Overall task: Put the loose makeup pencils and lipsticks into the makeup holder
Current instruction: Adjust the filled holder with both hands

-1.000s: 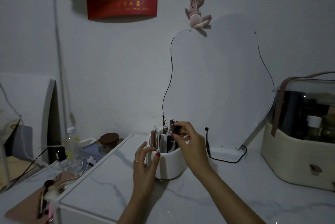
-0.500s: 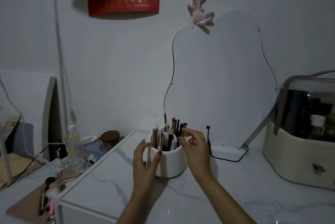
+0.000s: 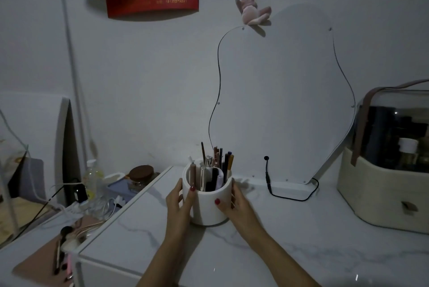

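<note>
Head cam view here: the white makeup holder (image 3: 207, 205) sits on the marble-look desk (image 3: 290, 247), toward the back edge and roughly mid-width, just in front of the wavy mirror (image 3: 278, 101). Both hands are cupped around it, left hand (image 3: 180, 203) on its left wall with the thumb up near the rim, right hand (image 3: 234, 203) on the right wall with the thumb across the front, fingers curled round the body on each side. The pencils and lipsticks (image 3: 216, 166) stand upright inside, a bunch of thin pencils poking well above the rim at the back, shorter tubes lower in front. I can't spot any loose ones on the desk, so I'd guess the sorting part is basically done and this is just steadying or nudging the holder into place. Handling-wise, it looks like a rigid, smooth cylinder, maybe ceramic or hard plastic, can't tell which, so probably a bit slick and could chip if knocked. The tall pencils make it top-heavy-ish and they'll rattle or tip out if it tilts, so I'd grab low to mid on the walls with both hands, like now, and keep it level. Off to the right edge there's a cream cosmetics case (image 3: 385, 184), well apart.
</note>
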